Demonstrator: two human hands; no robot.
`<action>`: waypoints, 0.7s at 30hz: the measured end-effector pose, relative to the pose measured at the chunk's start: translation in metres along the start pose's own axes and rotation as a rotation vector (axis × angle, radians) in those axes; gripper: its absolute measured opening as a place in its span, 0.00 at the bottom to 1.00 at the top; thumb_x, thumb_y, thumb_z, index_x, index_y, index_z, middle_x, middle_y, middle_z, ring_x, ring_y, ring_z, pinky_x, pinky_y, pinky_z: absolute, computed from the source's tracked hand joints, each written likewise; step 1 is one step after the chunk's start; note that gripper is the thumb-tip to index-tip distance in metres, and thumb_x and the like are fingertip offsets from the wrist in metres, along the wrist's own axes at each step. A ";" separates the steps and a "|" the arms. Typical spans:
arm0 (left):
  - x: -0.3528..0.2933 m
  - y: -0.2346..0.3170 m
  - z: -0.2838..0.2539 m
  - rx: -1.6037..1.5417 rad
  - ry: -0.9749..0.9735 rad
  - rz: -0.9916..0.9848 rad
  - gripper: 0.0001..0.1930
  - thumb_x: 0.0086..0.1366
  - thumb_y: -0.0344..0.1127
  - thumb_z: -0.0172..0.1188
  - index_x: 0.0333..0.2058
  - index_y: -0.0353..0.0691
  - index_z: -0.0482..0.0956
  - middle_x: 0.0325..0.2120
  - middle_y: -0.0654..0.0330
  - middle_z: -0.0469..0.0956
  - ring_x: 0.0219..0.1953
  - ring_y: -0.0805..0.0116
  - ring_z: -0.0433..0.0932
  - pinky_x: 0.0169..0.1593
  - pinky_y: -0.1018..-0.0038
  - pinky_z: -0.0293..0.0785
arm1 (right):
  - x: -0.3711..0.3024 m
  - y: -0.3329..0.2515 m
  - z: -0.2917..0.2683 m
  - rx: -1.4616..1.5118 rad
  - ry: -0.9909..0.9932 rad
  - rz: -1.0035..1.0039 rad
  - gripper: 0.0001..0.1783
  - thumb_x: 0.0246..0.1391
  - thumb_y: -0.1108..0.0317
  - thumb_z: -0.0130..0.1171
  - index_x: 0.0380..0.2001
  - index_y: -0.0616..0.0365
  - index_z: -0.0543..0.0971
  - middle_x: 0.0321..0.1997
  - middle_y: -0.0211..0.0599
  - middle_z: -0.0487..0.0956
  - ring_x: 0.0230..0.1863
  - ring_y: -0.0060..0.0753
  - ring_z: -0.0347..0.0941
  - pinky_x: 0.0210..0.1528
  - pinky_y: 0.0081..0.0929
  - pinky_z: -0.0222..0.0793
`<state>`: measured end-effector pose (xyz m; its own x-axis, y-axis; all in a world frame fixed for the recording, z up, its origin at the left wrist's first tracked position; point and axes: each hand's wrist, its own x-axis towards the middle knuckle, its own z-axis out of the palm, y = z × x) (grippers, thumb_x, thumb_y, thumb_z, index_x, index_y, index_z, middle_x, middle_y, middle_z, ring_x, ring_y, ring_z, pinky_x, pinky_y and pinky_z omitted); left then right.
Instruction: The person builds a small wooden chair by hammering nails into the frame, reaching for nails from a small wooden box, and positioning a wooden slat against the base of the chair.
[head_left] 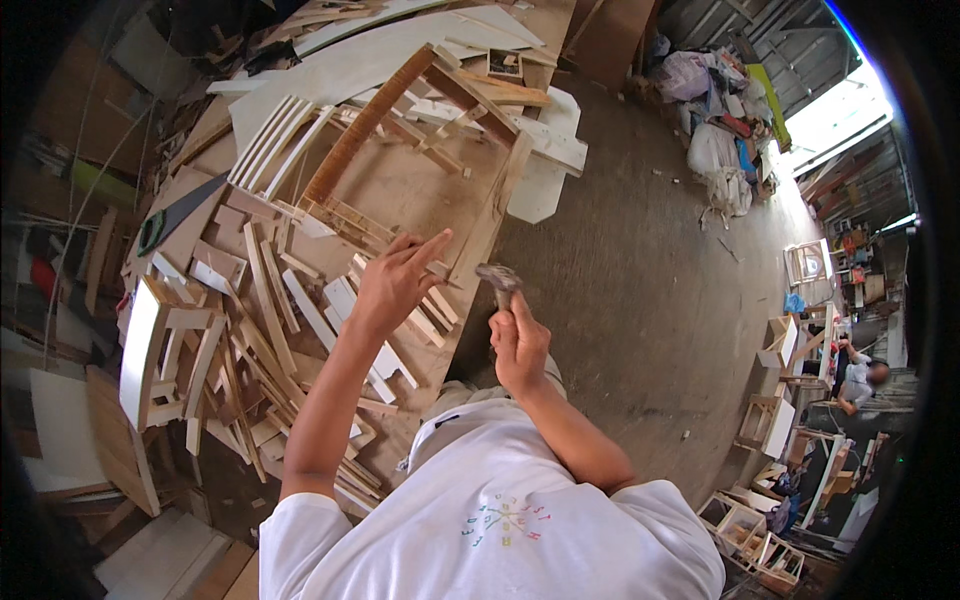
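Hammer (498, 282), one, in right hand (520, 348), beside the counter (428, 190).
Right fingers wrap it firmly; left hand (393, 283) hovers over the counter, fingers extended, parted. Loose slats (268, 298) lie leftward, apparently unjoined. Beyond: wooden frame (370, 124), sides seemingly joined; work appears partway.
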<state>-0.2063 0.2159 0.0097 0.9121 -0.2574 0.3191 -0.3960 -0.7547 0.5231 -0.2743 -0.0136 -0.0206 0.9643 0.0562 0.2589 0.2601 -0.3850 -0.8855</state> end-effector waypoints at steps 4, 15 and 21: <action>0.001 0.000 -0.002 -0.013 -0.012 0.028 0.36 0.56 0.45 0.74 0.65 0.52 0.76 0.41 0.56 0.86 0.49 0.54 0.81 0.50 0.60 0.80 | 0.010 0.015 0.007 -0.051 -0.046 -0.137 0.23 0.77 0.66 0.46 0.68 0.63 0.72 0.20 0.31 0.73 0.19 0.21 0.70 0.23 0.25 0.69; 0.001 -0.004 0.000 -0.006 0.006 0.060 0.33 0.55 0.46 0.74 0.61 0.49 0.79 0.44 0.55 0.84 0.48 0.52 0.82 0.50 0.60 0.80 | 0.005 0.016 0.009 -0.049 -0.057 -0.072 0.22 0.75 0.65 0.50 0.67 0.62 0.73 0.23 0.41 0.76 0.22 0.34 0.74 0.28 0.31 0.72; 0.000 -0.002 -0.003 0.006 -0.021 0.020 0.32 0.54 0.42 0.75 0.59 0.47 0.79 0.43 0.59 0.86 0.51 0.57 0.81 0.51 0.62 0.80 | 0.002 0.005 0.004 0.015 -0.069 0.045 0.24 0.74 0.65 0.52 0.68 0.63 0.72 0.32 0.58 0.83 0.32 0.59 0.83 0.35 0.42 0.77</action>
<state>-0.2061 0.2188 0.0111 0.9061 -0.2848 0.3130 -0.4135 -0.7530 0.5119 -0.2712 -0.0115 -0.0265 0.9761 0.1027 0.1917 0.2165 -0.3751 -0.9014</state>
